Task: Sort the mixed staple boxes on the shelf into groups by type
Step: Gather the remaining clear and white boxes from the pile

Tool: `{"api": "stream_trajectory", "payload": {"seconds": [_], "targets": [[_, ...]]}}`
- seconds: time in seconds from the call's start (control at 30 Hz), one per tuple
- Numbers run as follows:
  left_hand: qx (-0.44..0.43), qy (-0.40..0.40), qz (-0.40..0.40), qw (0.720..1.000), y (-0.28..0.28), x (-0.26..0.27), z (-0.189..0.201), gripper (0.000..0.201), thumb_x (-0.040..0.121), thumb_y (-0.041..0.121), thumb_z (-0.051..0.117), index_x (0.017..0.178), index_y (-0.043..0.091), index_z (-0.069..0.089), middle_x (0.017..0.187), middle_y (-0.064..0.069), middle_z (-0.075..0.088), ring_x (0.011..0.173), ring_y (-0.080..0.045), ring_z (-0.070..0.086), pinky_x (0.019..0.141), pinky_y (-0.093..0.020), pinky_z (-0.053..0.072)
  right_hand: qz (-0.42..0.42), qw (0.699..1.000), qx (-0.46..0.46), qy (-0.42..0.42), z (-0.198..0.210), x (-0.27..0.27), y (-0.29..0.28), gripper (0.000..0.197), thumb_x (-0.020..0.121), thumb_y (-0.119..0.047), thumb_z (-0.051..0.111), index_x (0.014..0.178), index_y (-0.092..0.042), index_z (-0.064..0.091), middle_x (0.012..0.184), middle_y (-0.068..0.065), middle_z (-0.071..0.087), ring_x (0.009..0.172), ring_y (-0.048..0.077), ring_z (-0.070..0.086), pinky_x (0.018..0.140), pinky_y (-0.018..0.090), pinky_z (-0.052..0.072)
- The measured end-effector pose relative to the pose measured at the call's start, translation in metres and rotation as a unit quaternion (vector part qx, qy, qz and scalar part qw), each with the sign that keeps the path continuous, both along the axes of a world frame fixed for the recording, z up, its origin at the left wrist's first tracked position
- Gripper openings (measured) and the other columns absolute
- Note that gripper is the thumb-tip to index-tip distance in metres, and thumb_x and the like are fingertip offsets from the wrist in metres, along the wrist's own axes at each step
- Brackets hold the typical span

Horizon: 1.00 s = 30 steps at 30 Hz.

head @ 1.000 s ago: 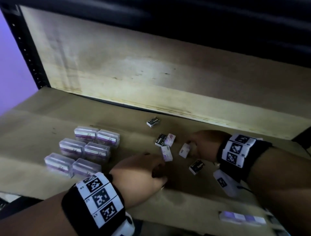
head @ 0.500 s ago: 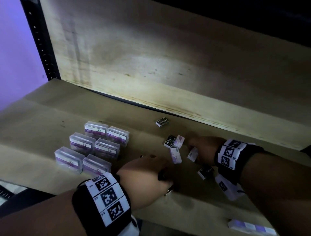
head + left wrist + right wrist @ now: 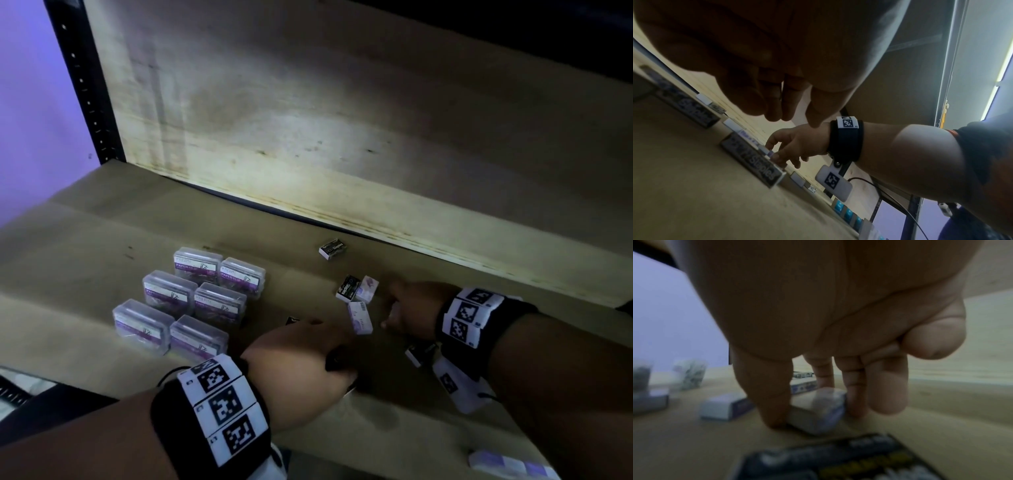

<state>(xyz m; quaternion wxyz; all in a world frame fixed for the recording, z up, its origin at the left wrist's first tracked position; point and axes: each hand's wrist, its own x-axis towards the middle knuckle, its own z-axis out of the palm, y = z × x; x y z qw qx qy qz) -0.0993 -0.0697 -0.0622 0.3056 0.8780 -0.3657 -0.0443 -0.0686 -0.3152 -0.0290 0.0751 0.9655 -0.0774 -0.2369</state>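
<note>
My right hand (image 3: 818, 321) is pinching a small white box (image 3: 818, 410) on the shelf (image 3: 102, 240). My left hand (image 3: 301, 363) is hanging loosely, empty, above a black box (image 3: 752, 159).

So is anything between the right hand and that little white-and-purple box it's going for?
No. The right hand already pinches the small white-and-purple cardboard box between thumb and fingers on the brown shelf, so nothing separates them. A black staple box lies nearer the wrist, beside the grip.
</note>
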Motion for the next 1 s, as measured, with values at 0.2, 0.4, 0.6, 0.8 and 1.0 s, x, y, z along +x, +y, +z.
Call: {"api": "stream_trajectory", "payload": {"seconds": [0.2, 0.4, 0.6, 0.8, 1.0], "targets": [[0.004, 0.026, 0.006, 1.000, 0.003, 0.002, 0.002, 0.038, 0.072, 0.065, 0.048, 0.109, 0.060, 0.044, 0.098, 0.023, 0.061, 0.092, 0.002, 0.058, 0.067, -0.012, 0.036, 0.035, 0.999, 0.016, 0.005, 0.013, -0.012, -0.004, 0.011, 0.091, -0.036, 0.056, 0.098, -0.028, 0.052, 0.084, -0.005, 0.058, 0.071, 0.013, 0.056, 0.059, 0.029, 0.045], [0.032, 0.047, 0.010, 0.998, 0.005, 0.002, 0.007, 0.050, 0.068, 0.068, 0.040, 0.111, 0.047, 0.056, 0.099, 0.023, 0.060, 0.092, 0.002, 0.059, 0.079, -0.025, 0.050, -0.006, 0.988, 0.114, -0.107, 0.044, -0.039, -0.011, 0.006, 0.089, -0.041, 0.061, 0.083, -0.040, 0.058, 0.082, -0.015, 0.063, 0.072, -0.001, 0.058, 0.066, 0.028, 0.048], [0.063, 0.031, 0.008, 0.997, 0.002, -0.002, 0.006, 0.044, 0.074, 0.066, 0.048, 0.112, 0.043, 0.056, 0.106, 0.020, 0.060, 0.098, 0.002, 0.056, 0.079, -0.022, 0.044, -0.078, 0.956, 0.210, -0.192, 0.064, -0.106, -0.010, 0.027, 0.074, -0.056, 0.053, 0.097, -0.047, 0.062, 0.081, -0.024, 0.066, 0.069, -0.006, 0.059, 0.061, 0.018, 0.046], [0.094, 0.015, 0.000, 0.995, -0.003, -0.004, 0.007, 0.056, 0.069, 0.072, 0.043, 0.117, 0.046, 0.054, 0.109, 0.021, 0.060, 0.100, 0.001, 0.056, 0.079, -0.019, 0.040, -0.106, 0.941, 0.255, -0.195, 0.060, -0.147, -0.016, 0.022, 0.081, -0.026, 0.063, 0.098, -0.039, 0.067, 0.085, -0.018, 0.071, 0.075, 0.000, 0.065, 0.076, 0.036, 0.054], [0.128, 0.005, -0.024, 0.991, -0.016, -0.002, 0.020, 0.049, 0.066, 0.066, 0.043, 0.111, 0.049, 0.051, 0.104, 0.020, 0.062, 0.095, -0.001, 0.060, 0.083, -0.026, 0.048, -0.092, 0.943, 0.257, -0.188, 0.052, -0.162, -0.020, 0.023, 0.080, -0.025, 0.060, 0.091, -0.045, 0.060, 0.082, -0.021, 0.063, 0.074, -0.003, 0.059, 0.070, 0.027, 0.048]]}}
